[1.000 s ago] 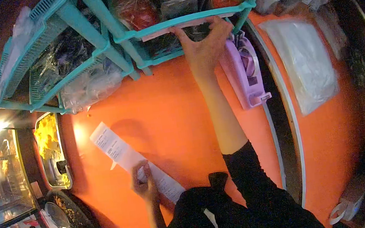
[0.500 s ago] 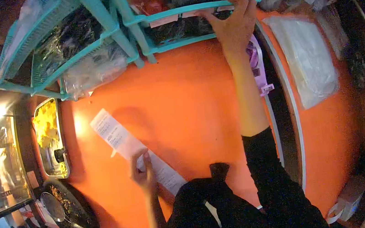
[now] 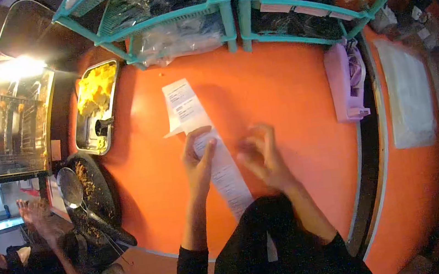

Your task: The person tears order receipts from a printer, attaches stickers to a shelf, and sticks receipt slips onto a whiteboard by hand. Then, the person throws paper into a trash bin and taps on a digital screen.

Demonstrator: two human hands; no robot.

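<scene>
A long white strip of printed paper (image 3: 229, 183) runs across the orange table, its far end pointing away and its near end passing behind my dark clothing. Near the strip's middle, my left hand (image 3: 198, 156) pinches it between thumb and fingers. A corner of paper juts out from the strip's left side. To the right of the strip, apart from it, my right hand (image 3: 268, 158) hovers with curved, spread fingers, a little blurred. Nothing shows between those fingers.
Turquoise racks (image 3: 239, 9) with plastic-wrapped packs line the back. A purple tape dispenser (image 3: 341, 85) stands at right, with a clear bag pile (image 3: 405, 93) beyond. Left are a metal tray (image 3: 82, 135) of yellow food, a strainer (image 3: 71, 187) and another person's hand (image 3: 36, 216).
My right hand has left the rack at the back and come down beside the strip. My left hand still holds the strip. The view has swung left, and another person's hand now shows at left.
</scene>
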